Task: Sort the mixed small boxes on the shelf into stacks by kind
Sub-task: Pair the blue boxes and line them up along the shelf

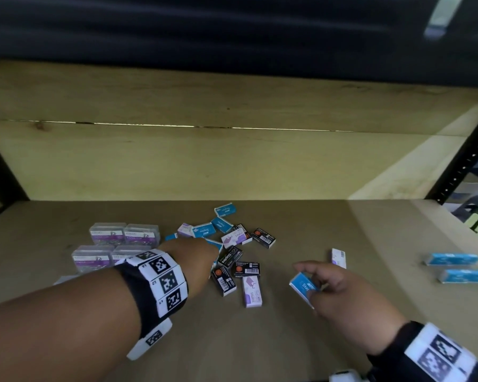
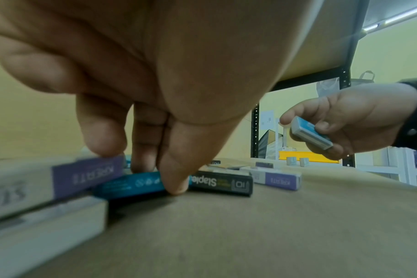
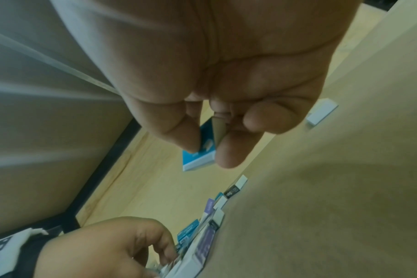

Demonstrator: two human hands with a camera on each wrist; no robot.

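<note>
Right hand (image 1: 340,288) pinching 1 blue box (image 1: 302,288) above the shelf (image 1: 370,244), left hand (image 1: 196,260) fingers closing on another blue box (image 2: 131,183) in the mixed pile (image 1: 232,252); sorting barely begun, 2 blue boxes (image 1: 458,267) set aside right, most left.

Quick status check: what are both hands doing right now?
Right hand holds a blue box off the shelf. Left hand pinches another blue box in the mixed pile. Black box crowds it.
</note>
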